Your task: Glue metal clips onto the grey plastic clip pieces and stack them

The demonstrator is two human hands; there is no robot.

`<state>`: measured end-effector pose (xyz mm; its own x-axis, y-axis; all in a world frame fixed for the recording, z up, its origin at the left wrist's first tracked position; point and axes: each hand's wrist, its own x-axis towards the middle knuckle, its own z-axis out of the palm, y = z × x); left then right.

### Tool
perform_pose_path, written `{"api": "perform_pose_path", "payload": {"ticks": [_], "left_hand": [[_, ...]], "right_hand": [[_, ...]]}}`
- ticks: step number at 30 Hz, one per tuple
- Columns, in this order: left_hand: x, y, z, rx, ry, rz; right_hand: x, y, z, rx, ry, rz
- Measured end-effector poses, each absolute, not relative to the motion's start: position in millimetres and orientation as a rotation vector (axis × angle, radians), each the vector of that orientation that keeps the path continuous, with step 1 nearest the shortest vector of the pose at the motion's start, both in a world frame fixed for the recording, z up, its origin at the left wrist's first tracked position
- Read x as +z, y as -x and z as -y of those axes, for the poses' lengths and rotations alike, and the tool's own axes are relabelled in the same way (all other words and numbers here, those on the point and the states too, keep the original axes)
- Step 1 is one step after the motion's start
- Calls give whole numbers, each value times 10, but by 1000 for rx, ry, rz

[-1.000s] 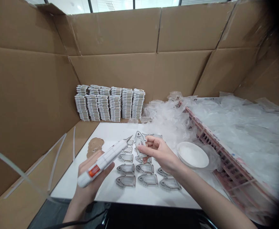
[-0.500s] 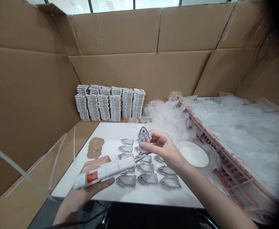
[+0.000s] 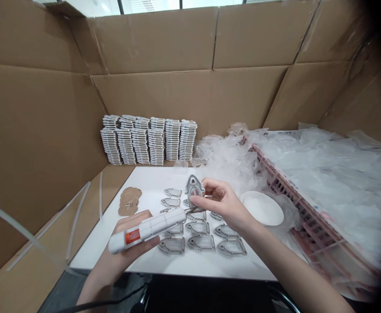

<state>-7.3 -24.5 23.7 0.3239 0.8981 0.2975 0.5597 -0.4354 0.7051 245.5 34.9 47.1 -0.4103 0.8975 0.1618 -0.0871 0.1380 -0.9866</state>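
My left hand (image 3: 130,248) is wrapped around a white glue gun (image 3: 153,228) with an orange window on its side. The gun's thin metal tip points right and meets or nearly meets the lower edge of a small grey rocket-shaped frame (image 3: 193,186). Thumb and fingers of my right hand (image 3: 221,201) pinch that frame upright above the table. Under both hands, similar grey frames (image 3: 201,243) lie in rows on the white tabletop (image 3: 138,266); the gun and my right hand hide some of them.
Stacks of white-edged pieces (image 3: 156,143) stand at the back. A white bowl (image 3: 264,208) sits right of my right hand, by a pink basket (image 3: 295,200) and heaped clear plastic pieces (image 3: 337,174). A brown patch (image 3: 130,201) lies left. Cardboard walls (image 3: 154,95) enclose the table.
The glue gun has moved right and its tip is now at the held frame's lower edge. My right hand and the frame have shifted only slightly.
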Motion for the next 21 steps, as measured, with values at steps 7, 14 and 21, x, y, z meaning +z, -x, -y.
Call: {"api": "perform_pose_path", "payload": {"ticks": [7, 14, 21], "left_hand": [[263, 52, 266, 974, -2082, -1322], [261, 53, 263, 988, -2068, -1338], [262, 45, 258, 992, -2087, -1321]], "right_hand": [[481, -2456, -345, 1394, 818, 1544], [494, -2461, -338, 1391, 822, 1542], [482, -2455, -343, 1406, 816, 1529]]}}
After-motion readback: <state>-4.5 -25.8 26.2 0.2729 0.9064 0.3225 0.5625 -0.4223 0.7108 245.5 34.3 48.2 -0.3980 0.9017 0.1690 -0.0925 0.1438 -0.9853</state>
